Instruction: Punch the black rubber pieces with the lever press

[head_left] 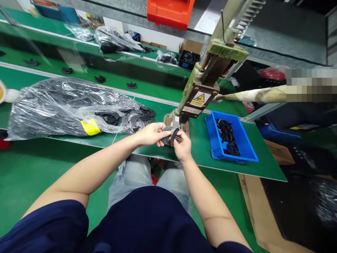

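Note:
Both my hands meet at the front of a hand press (198, 95), over its base. My left hand (153, 134) is closed, thumb and fingers pinching a dark grey curved plastic part (166, 140). My right hand (183, 144) is closed too, gripping the right side, where a black curved band (174, 136) stands up. Whether the band and the grey part are one piece I cannot tell. To the left, similar crescent-shaped parts (137, 119) spill from a clear plastic bag (65, 105) with a yellow label.
A blue bin (237, 140) of small black parts stands right of the press, whose long lever (252, 95) reaches right. Behind, single crescent pieces (100, 79) lie spaced along a green strip. An orange bin (170, 12) sits on the overhead shelf.

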`<state>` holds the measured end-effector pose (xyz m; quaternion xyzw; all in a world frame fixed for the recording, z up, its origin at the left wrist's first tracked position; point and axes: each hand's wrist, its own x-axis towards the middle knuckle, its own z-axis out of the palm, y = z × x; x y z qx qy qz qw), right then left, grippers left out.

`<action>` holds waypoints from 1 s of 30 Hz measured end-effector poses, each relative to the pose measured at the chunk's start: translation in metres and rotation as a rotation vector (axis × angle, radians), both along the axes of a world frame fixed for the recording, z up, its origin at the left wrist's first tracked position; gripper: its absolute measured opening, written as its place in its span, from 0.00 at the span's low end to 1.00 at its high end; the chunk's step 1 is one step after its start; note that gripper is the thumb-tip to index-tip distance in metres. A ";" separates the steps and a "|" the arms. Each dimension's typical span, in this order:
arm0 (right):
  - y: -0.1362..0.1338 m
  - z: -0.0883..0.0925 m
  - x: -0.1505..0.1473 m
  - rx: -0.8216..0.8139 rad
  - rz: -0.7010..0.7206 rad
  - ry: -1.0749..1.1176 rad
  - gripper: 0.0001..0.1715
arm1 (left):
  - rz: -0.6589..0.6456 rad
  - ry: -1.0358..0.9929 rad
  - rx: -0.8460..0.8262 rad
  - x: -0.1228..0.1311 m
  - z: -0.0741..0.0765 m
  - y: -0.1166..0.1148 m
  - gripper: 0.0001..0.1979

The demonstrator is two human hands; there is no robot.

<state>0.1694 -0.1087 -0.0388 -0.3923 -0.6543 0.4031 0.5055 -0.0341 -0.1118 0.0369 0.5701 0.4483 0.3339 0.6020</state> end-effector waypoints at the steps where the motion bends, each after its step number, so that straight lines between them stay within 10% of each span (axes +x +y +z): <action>1: 0.000 0.000 -0.004 0.006 -0.010 0.004 0.19 | 0.000 0.009 0.003 -0.001 0.002 -0.002 0.23; 13: -0.007 0.025 0.002 0.196 -0.093 -0.231 0.17 | 0.009 0.152 -0.059 -0.002 0.024 0.010 0.19; 21: -0.008 0.032 0.012 0.346 -0.056 -0.358 0.13 | 0.221 0.381 0.493 0.001 0.019 -0.005 0.13; 30: -0.014 0.030 0.015 0.356 -0.086 -0.298 0.12 | 0.094 0.028 0.086 0.006 0.005 0.004 0.20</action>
